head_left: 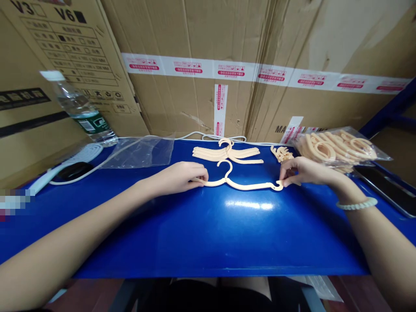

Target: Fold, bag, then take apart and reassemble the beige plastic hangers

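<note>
A cream plastic clothes hanger [248, 186] lies on the blue table [208, 234], its hook pointing away from me. My left hand [186, 175] is closed around the hanger's left end. At the right end, my right hand [297, 171] pinches a small curved hook piece [278, 186] that meets the arm's tip; I cannot tell whether it is fastened. Just behind lies a stack of similar hangers [211, 154]. A small pile of loose hook pieces [281, 152] sits beyond my right hand, partly hidden by it.
A clear bag of cream hanger parts [338, 147] and a phone [386, 188] are at the right. At the left are a flat plastic bag [143, 151], a water bottle [84, 112], a white fan-like object [81, 156] and a black object [73, 171]. Cardboard boxes [182, 34] wall the back.
</note>
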Available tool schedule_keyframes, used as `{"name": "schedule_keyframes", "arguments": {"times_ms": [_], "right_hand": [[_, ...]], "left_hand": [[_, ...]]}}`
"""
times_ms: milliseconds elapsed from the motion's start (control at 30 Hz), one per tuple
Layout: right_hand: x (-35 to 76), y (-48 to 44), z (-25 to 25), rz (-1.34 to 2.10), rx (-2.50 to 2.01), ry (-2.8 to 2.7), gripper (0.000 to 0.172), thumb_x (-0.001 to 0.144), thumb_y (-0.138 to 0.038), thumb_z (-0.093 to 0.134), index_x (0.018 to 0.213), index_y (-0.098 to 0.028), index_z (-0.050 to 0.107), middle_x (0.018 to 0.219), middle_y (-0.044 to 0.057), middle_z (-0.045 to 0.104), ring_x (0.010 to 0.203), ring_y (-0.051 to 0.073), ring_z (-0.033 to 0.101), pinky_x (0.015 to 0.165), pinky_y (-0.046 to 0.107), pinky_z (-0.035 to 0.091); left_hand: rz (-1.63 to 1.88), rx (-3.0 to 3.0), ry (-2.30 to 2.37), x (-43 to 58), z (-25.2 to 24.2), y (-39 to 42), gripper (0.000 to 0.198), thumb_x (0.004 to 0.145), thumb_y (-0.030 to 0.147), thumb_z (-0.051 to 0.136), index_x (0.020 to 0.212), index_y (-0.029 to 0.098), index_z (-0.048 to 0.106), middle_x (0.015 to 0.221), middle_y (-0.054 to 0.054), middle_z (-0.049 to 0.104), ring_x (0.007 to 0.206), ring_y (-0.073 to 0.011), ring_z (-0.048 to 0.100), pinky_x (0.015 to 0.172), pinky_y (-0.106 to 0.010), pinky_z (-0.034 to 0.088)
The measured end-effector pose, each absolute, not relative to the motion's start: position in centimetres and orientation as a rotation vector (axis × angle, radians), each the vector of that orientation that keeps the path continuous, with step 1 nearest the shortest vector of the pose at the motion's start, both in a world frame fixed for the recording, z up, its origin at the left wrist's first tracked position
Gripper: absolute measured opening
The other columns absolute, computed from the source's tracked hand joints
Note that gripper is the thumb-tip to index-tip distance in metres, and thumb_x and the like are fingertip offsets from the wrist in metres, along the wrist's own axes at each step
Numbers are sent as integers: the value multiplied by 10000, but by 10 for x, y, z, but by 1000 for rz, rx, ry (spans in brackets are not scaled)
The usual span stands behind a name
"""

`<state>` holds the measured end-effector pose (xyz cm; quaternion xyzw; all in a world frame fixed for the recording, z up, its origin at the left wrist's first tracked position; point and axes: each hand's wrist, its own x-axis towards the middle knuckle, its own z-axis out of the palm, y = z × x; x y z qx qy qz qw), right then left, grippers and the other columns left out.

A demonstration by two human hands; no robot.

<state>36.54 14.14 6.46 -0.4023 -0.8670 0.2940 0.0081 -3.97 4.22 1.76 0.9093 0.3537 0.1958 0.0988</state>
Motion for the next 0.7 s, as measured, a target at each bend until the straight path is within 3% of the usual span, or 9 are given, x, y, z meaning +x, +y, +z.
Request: {"name": "schedule_keyframes", "arguments": {"times_ms": [200, 700], "right_hand": [[364, 139, 64, 946, -1371, -2738, 332, 678, -519, 790, 698, -190, 749, 626, 29, 695, 590, 175, 603, 546, 271, 422], [360, 140, 63, 561, -1458, -2746, 344, 690, -536, 721, 685, -192, 707, 640, 37, 686, 603, 188, 606, 573, 289, 421]], "left_hand": [[492, 2728, 1096, -51, 23, 47, 177, 966, 240, 505, 901, 220, 668, 885, -27, 685, 786, -159, 647, 701, -251, 467], [615, 2916, 1340, -49, -2, 55, 191, 973, 224, 466, 969, 193, 654, 941, -58, 698, 879, -204, 662, 732, -297, 493]]}}
